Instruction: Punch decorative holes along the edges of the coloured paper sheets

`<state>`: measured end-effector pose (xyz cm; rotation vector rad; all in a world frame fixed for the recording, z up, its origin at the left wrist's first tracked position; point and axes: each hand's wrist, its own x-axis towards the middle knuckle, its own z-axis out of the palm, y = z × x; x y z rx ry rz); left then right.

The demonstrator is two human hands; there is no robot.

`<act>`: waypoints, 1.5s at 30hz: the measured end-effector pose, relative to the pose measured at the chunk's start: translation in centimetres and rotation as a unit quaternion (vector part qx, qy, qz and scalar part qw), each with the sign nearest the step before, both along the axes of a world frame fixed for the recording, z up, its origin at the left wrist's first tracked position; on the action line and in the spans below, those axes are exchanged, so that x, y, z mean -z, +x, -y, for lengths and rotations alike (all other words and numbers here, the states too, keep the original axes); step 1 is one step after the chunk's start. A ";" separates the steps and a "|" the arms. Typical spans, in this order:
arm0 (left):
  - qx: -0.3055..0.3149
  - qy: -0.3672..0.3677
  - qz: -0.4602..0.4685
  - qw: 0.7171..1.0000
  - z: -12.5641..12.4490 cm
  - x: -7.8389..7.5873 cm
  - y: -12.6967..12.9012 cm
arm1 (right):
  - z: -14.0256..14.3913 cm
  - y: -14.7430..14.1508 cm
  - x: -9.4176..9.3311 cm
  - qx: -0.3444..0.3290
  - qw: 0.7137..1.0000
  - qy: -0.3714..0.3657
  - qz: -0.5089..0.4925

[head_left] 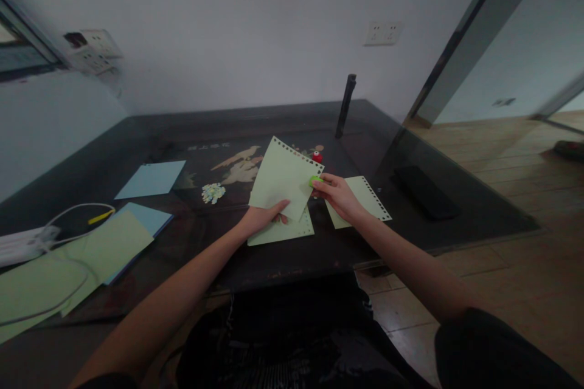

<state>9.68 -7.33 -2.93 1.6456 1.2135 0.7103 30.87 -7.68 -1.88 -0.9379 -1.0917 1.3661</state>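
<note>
My left hand grips a pale green sheet of paper near its lower edge, thumb on top. Punched holes run along the sheet's upper edge, and it is tilted up off the table. At the sheet's right edge, my right hand is closed around a small bright green paper punch. Beneath the raised sheet lies another pale green sheet, partly covered. Behind my right hand rests a third punched sheet. A small red object, perhaps another punch, stands just beyond the held sheet.
Paper bits form a pile left of the sheets. Blue paper, stacked green paper and a power strip with white cable lie at left. A dark phone-like object is at right; a black upright object stands near the wall.
</note>
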 end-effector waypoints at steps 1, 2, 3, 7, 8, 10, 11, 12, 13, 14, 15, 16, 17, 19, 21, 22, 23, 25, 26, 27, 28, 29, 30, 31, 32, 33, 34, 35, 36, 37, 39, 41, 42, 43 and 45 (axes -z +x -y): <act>-0.007 -0.003 0.004 1.000 0.0 0.0 0.0 | 0.0 0.0 0.0 0.000 1.000 0.000 0.001; -0.012 -0.007 0.007 1.000 0.0 0.0 0.0 | 0.0 0.0 0.0 0.001 1.000 0.000 0.001; -0.015 -0.010 0.008 1.000 0.1 0.0 0.1 | 0.0 0.0 0.0 0.002 1.000 -0.001 0.000; -0.008 -0.016 0.003 1.000 0.1 0.1 0.1 | -0.1 -0.1 0.1 0.000 1.000 -0.001 -0.009; -0.008 -0.016 0.000 1.000 0.1 0.1 0.1 | -0.1 -0.1 0.1 0.000 1.000 -0.001 -0.011; -0.006 -0.016 -0.009 1.000 0.1 0.1 0.1 | -0.2 -0.1 0.2 0.002 1.000 -0.002 -0.014; -0.006 -0.016 -0.012 1.000 0.1 0.1 0.1 | -0.2 -0.1 0.3 0.004 1.000 -0.003 -0.013; -0.007 -0.016 -0.015 1.000 0.1 0.1 0.1 | -0.2 -0.1 0.4 0.006 1.000 -0.004 -0.013; -0.007 -0.014 -0.015 1.000 0.1 0.1 0.1 | -0.3 -0.1 0.4 0.008 1.000 -0.005 -0.013; -0.007 -0.013 -0.015 1.000 0.1 0.1 0.1 | -0.3 -0.1 0.5 0.009 1.000 -0.006 -0.014; -0.005 -0.012 -0.014 1.000 0.1 0.1 0.1 | -0.3 -0.1 0.5 0.009 1.000 -0.007 -0.016; -0.004 -0.011 -0.012 1.000 0.1 0.2 0.0 | -0.3 -0.1 0.5 0.009 1.000 -0.007 -0.018; -0.003 -0.010 -0.011 1.000 0.1 0.3 0.0 | -0.3 -0.1 0.5 0.008 1.000 -0.006 -0.019; -0.003 -0.010 -0.010 1.000 0.0 0.5 -0.1 | -0.2 0.0 0.4 0.008 1.000 -0.003 -0.019; -0.004 -0.010 -0.016 1.000 -0.1 0.8 -0.1 | -0.2 0.0 0.4 0.009 1.000 0.000 -0.018; -0.005 -0.009 -0.019 1.000 -0.1 0.9 -0.1 | -0.2 0.0 0.4 0.009 1.000 0.002 -0.017; -0.006 -0.008 -0.020 1.000 -0.1 0.9 -0.1 | -0.2 0.1 0.4 0.010 1.000 0.004 -0.016; -0.007 -0.009 -0.018 1.000 -0.1 0.8 0.0 | -0.3 0.1 0.6 0.011 1.000 0.004 -0.011; -0.008 -0.010 -0.016 1.000 0.0 0.7 0.0 | -0.4 0.2 0.6 0.011 1.000 0.003 -0.009; -0.007 -0.011 -0.015 1.000 0.0 0.6 0.1 | -0.4 0.2 0.7 0.012 1.000 0.000 -0.007; -0.007 -0.013 -0.016 1.000 0.1 0.5 0.1 | -0.5 0.2 0.7 0.012 1.000 -0.003 -0.007; -0.007 -0.013 -0.018 1.000 0.1 0.4 0.1 | -0.5 0.2 0.7 0.012 1.000 -0.005 -0.008; -0.008 -0.013 -0.020 1.000 0.1 0.4 0.2 | -0.4 0.2 0.7 0.010 1.000 -0.006 -0.009; -0.009 -0.013 -0.022 1.000 0.1 0.4 0.2 | -0.4 0.3 0.6 0.007 1.000 -0.007 -0.009; -0.009 -0.011 -0.022 1.000 0.1 0.4 0.2 | -0.4 0.3 0.5 0.003 1.000 -0.008 -0.009; -0.010 -0.009 -0.022 1.000 0.1 0.5 0.2 | -0.3 0.3 0.4 0.000 1.000 -0.008 -0.007; -0.011 -0.006 -0.023 1.000 0.0 0.5 0.2 | -0.2 0.3 0.3 -0.005 1.000 -0.007 -0.004; -0.012 -0.004 -0.023 1.000 0.0 0.6 0.2 | -0.2 0.4 0.2 -0.010 1.000 -0.006 0.000; -0.012 -0.002 -0.023 1.000 -0.1 0.6 0.2 | -0.1 0.4 0.1 -0.015 1.000 -0.006 0.003; -0.011 0.000 -0.024 1.000 -0.1 0.7 0.1 | -0.1 0.4 0.1 -0.022 1.000 -0.005 0.006; -0.010 0.001 -0.024 1.000 -0.2 0.7 0.1 | -0.1 0.5 0.1 -0.033 0.999 -0.005 0.010; -0.006 0.004 -0.020 1.000 -0.3 0.8 0.0 | -0.1 0.5 0.2 -0.039 0.999 -0.006 0.011; -0.004 0.005 -0.018 1.000 -0.4 0.8 -0.1 | -0.1 0.5 0.2 -0.042 0.999 -0.006 0.011; -0.001 0.006 -0.016 1.000 -0.4 0.9 -0.1 | -0.2 0.5 0.2 -0.045 0.999 -0.008 0.012; 0.001 0.007 -0.012 1.000 -0.5 0.9 -0.1 | -0.2 0.5 0.2 -0.053 0.998 -0.010 0.013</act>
